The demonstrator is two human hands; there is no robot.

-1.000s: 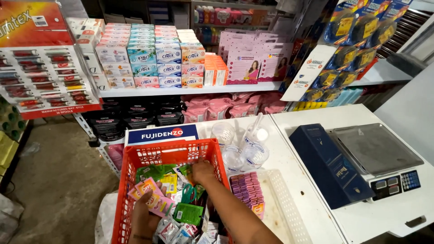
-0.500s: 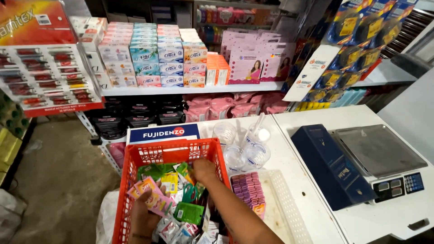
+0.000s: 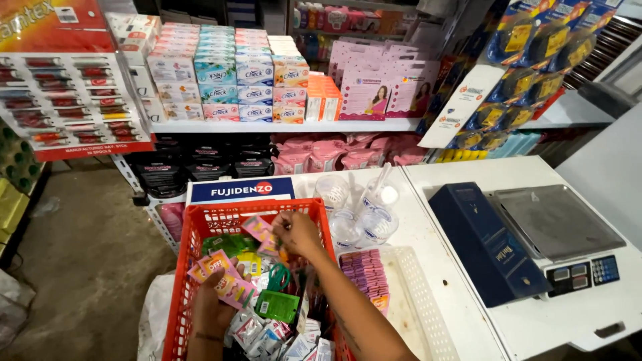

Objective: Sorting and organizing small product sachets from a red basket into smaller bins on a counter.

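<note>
The small sachets (image 3: pixel 257 294) you are sorting lie heaped in the red plastic basket (image 3: pixel 179 281), which sits at the left end of the white counter (image 3: pixel 441 220). Your left hand (image 3: pixel 214 309) is low in the basket, fingers curled round a fanned bunch of pink and orange sachets (image 3: pixel 224 277). Your right hand (image 3: pixel 297 232) is further back, near the basket's far rim, fingertips pinched together over a pink sachet (image 3: pixel 257 227); whether it actually grips that sachet is hard to tell from here. Just right of the basket is a white perforated tray (image 3: pixel 428 301) with a stack of pink packets (image 3: pixel 366 273) in it. Clear plastic cups (image 3: pixel 361 210) stand behind the tray. Further right lie a dark blue box (image 3: pixel 485 244) and a weighing scale (image 3: pixel 562 230).
</note>
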